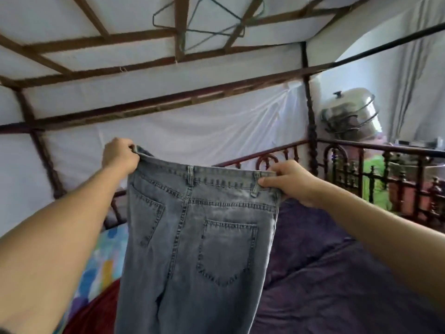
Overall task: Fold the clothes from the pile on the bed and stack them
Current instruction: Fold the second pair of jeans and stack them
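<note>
Jeans (199, 237): faded grey-blue stitched denim.

jeans (192, 237) | faded grey-blue denim | back pockets facing camera | hanging upright by the waistband, spread wide

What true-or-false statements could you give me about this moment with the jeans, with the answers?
1. The left hand and the right hand each grip the waistband of the faded grey-blue denim jeans. True.
2. The jeans lie folded flat on the bed. False: they are held up in the air and hang unfolded.
3. The back pockets face the camera. True.
4. The shiny steel pot sits on the bed. False: it is beyond the dark wooden bed rail, outside the bed.
5. A dark purple blanket lies on the bed to the right of the jeans. True.
</note>
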{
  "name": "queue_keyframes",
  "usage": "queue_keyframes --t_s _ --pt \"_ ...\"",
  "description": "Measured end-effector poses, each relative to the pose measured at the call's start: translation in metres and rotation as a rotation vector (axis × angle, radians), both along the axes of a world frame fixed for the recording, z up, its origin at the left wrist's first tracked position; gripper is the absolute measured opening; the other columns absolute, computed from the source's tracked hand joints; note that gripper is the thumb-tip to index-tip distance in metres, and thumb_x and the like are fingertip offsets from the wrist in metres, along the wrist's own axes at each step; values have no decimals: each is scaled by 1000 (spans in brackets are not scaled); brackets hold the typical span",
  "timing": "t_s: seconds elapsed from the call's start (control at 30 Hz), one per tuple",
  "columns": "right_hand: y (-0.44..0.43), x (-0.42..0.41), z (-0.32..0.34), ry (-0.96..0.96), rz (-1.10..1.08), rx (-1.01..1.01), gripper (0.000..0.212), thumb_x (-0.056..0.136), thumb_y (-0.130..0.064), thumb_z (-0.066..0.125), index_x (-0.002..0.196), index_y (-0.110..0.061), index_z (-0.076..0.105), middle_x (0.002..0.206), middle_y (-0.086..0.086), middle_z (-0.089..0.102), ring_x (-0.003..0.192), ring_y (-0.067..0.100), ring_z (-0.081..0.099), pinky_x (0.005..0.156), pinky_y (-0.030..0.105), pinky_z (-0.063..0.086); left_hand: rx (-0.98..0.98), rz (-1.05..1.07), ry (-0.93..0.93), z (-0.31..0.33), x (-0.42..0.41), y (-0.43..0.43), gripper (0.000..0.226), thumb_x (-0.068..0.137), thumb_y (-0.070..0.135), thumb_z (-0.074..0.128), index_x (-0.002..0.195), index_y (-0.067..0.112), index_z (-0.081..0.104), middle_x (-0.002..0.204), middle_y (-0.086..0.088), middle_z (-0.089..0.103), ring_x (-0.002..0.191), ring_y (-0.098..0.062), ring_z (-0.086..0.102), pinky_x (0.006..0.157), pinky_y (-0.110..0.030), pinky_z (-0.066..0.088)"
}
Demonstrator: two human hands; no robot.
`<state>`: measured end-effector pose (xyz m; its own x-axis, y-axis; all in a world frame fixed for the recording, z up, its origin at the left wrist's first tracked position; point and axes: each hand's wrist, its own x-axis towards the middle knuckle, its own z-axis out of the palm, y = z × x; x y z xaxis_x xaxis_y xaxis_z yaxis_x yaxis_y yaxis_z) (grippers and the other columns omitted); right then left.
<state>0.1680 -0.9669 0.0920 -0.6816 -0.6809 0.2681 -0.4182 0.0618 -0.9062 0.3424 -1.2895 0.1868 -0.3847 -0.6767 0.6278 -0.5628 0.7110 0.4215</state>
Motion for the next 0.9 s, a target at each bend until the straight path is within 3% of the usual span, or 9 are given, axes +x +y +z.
queue_keyframes --t_s 0.13,0.23,0.33,0.4,0.5,0.63,0.8,0.9 --pt "33 -76 -91 -89 -71 160 20 83 -2 70 69 -6 56 56 4 58 44 7 58 42 25 50 55 -63 -189 -87 -120 27 19 80 -3 53 82 8 68 91 -23 65 84 -38 59 72 -39 49" --pt "64 -143 -156 -172 -93 270 22 81 0 71 69 -7 54 57 6 57 47 12 58 45 30 52 77 -94 -330 -149 -217 48 22 81 -2 51 71 14 63 86 -16 64 74 -31 53 63 -33 43" --pt "101 -208 -221 -259 -148 363 22 80 -3 72 71 -9 54 60 4 59 51 11 61 46 27 51 106 -125 -454 -214 -319 81 23 83 0 51 75 16 65 81 -11 59 71 -29 49 63 -34 42" --pt "129 -251 -264 -295 -238 405 19 79 -7 73 72 -9 55 67 8 63 57 15 64 50 33 55 156 -172 -513 -259 -387 107 24 84 0 51 80 17 68 82 -13 60 72 -31 51 64 -37 44" --pt "176 -311 -326 -368 -412 446 19 77 -9 74 72 -8 56 75 17 69 62 25 68 56 47 59 247 -314 -570 -328 -480 151 23 85 6 53 91 18 71 99 -16 67 90 -37 60 69 -36 47" --pt "241 -372 -398 -479 -573 549 20 78 -10 75 71 -8 56 71 15 69 61 27 68 58 51 58 434 -444 -565 -411 -577 218 22 86 11 55 100 16 72 109 -18 67 104 -37 59 86 -40 51" --pt "306 -417 -475 -573 -811 668 20 80 -13 75 72 -9 57 67 7 65 63 22 64 65 47 59 656 -692 -633 -498 -657 290 22 87 9 58 104 12 70 106 -13 69 103 -30 62 86 -36 49" --pt "321 -428 -514 -622 -911 763 16 80 -16 74 72 -11 60 74 9 68 74 27 65 73 44 57 910 -851 -732 -539 -675 309 50 85 8 65 132 10 52 118 -13 62 111 -31 60 94 -43 48"
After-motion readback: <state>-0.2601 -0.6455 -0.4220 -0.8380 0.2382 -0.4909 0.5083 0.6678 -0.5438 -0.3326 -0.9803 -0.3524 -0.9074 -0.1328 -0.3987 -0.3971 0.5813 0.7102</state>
